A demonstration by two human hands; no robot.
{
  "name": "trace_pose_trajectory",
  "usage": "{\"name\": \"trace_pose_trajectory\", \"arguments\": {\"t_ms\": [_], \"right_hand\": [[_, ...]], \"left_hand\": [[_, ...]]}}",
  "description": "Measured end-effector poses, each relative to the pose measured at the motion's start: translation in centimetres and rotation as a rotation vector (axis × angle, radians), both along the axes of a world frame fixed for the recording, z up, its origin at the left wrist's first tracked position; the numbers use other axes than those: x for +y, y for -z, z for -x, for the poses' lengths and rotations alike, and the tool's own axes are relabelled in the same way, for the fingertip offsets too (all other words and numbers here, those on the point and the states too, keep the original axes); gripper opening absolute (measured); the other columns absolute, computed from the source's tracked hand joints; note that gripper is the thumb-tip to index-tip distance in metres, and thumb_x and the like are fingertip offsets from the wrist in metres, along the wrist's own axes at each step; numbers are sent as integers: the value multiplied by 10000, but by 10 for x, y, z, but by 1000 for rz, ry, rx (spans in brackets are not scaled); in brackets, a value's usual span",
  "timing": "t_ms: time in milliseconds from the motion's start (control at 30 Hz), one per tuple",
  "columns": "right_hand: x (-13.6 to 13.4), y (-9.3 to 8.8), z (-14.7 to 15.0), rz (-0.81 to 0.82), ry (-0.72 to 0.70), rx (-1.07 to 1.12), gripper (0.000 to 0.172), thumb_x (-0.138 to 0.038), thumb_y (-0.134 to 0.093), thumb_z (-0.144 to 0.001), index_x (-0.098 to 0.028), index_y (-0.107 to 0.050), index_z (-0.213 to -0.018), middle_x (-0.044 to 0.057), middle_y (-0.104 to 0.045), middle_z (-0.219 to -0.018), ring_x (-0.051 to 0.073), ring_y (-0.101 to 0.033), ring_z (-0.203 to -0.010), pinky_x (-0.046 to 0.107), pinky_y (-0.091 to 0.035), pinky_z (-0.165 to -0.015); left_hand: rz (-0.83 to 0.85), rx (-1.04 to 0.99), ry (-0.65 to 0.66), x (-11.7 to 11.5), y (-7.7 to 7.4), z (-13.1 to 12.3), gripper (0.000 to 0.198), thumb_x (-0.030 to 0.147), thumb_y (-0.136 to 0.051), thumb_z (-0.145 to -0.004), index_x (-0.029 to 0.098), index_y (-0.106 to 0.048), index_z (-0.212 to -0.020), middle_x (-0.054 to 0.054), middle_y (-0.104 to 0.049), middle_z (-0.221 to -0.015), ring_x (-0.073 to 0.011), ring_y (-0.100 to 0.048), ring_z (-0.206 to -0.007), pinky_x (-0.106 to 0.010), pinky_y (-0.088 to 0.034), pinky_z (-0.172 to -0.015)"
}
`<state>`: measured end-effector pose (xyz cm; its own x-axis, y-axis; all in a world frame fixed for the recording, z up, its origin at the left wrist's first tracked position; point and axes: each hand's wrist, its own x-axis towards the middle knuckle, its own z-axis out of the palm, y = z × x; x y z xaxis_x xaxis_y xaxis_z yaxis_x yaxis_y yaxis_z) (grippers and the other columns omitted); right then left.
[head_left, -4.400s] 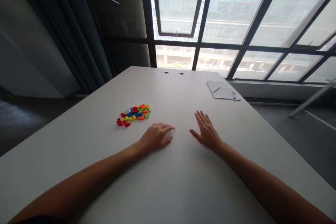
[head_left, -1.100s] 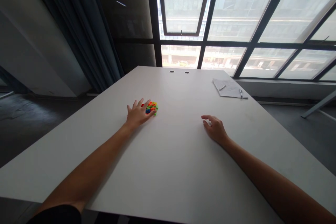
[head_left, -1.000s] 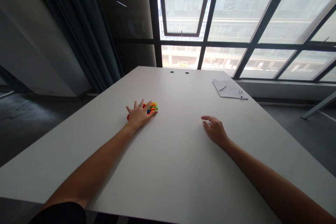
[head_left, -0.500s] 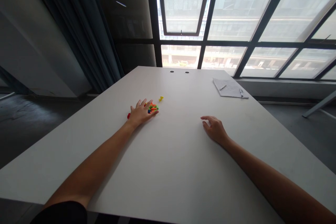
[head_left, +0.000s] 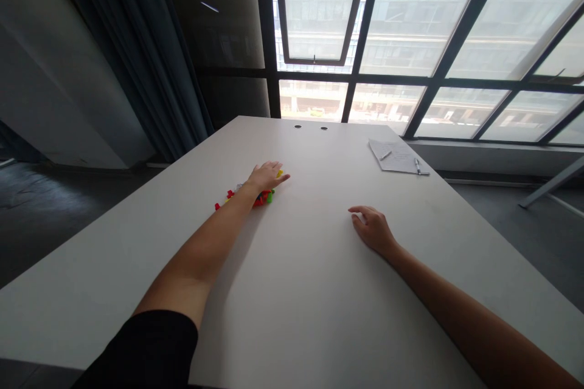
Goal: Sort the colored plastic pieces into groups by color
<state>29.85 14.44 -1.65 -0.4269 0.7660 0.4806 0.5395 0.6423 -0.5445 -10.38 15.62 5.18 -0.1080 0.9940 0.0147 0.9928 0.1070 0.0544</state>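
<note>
My left hand [head_left: 265, 175] reaches over the table with its fingers stretched out and the thumb apart, so it is open. A small yellow plastic piece [head_left: 280, 173] shows partly between its fingers and thumb; whether they touch it I cannot tell. Under and beside that wrist lies a loose pile of small coloured plastic pieces [head_left: 263, 199], red, green and blue among them, partly hidden by the forearm. A red piece [head_left: 218, 206] sits at the pile's left end. My right hand [head_left: 373, 230] rests on the tabletop, fingers loosely bent, thumb and forefinger apart, holding nothing.
The white table [head_left: 310, 292] stretches toward the windows. Paper sheets [head_left: 398, 155] with a pen [head_left: 385, 155] and another pen [head_left: 417, 165] on them lie at the right edge. Two round inserts [head_left: 323, 128] are set in the far end. A dark curtain [head_left: 150, 61] hangs at left.
My left hand has moved forward and right, from over the coloured pile to the yellow piece. More of the pile now shows beside the wrist. My right hand stays in place on the table.
</note>
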Motion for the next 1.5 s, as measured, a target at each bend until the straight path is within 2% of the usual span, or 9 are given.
{"name": "trace_pose_trajectory", "arguments": {"t_ms": [167,367,433,500,600,733,1033,1333,1500], "right_hand": [[-2,0,0,-2,-22,12,288,-294,-541,-922,-214,-791,-1041,105,-814,-1056,279,-752,-1009,431,-580,-961],[-1,0,0,15,-30,-3,277,-296,-545,-923,-215,-785,-1037,97,-814,-1050,268,-751,-991,417,-572,-964],[-1,-1,0,19,-31,-3,274,-296,-547,-921,-217,-786,-1028,97,-814,-1039,266,-751,-988,409,-570,-961],[-1,-1,0,19,-35,-5,273,-294,-549,-917,-216,-789,-1020,98,-813,-1026,267,-750,-985,406,-569,-958],[0,-2,-1,20,-38,-7,271,-290,-553,-912,-217,-792,-1016,100,-814,-1031,269,-751,-983,407,-569,-959],[0,-2,-1,23,-24,-2,255,-287,-564,-905,-230,-794,-1000,88,-817,-1023,269,-752,-978,402,-571,-948],[1,-2,-1,33,-26,0,272,-296,-557,-904,-221,-798,-1005,98,-822,-1045,274,-760,-999,410,-573,-958],[0,-2,-1,34,-33,-11,259,-288,-565,-907,-228,-797,-1003,91,-822,-1037,268,-759,-995,401,-575,-955],[0,-1,-1,28,-32,-16,258,-293,-563,-916,-231,-797,-1004,89,-820,-1038,267,-756,-992,398,-575,-939]], "left_hand": [[-1,-6,62,0,5,16,506,622,-415,-1059,331,-713,-1348,-70,-695,-1431,-289,-571,-1376,-429,-408,-1187],[-68,-92,86,-40,2,46,570,592,-283,-1087,352,-762,-1284,-26,-736,-1357,-266,-587,-1372,-395,-436,-1161],[-117,-126,19,-60,2,53,675,611,-157,-1102,341,-699,-1400,-43,-695,-1430,-273,-571,-1388,-438,-425,-1184],[-125,-116,-122,-83,6,56,740,682,-99,-1084,353,-588,-1530,-70,-582,-1573,-339,-489,-1468,-572,-376,-1214],[-30,-61,-305,-118,18,51,848,877,-230,-972,418,-339,-1677,-94,-284,-1760,-507,-243,-1580,-800,-281,-1160],[-31,-36,-339,-143,32,34,967,929,-310,-913,438,-98,-1719,-92,-102,-1803,-543,-123,-1599,-875,-275,-1099],[-95,-9,-246,-117,24,28,918,900,-300,-947,420,-165,-1718,-92,-160,-1794,-477,-178,-1603,-841,-244,-1153],[-14,-7,-140,-93,16,21,863,897,-374,-930,489,-257,-1682,-57,-213,-1784,-502,-184,-1594,-877,-195,-1136],[52,-28,-106,-90,9,20,797,876,-406,-934,495,-380,-1634,-36,-255,-1773,-461,-266,-1580,-798,-309,-1150]]}}
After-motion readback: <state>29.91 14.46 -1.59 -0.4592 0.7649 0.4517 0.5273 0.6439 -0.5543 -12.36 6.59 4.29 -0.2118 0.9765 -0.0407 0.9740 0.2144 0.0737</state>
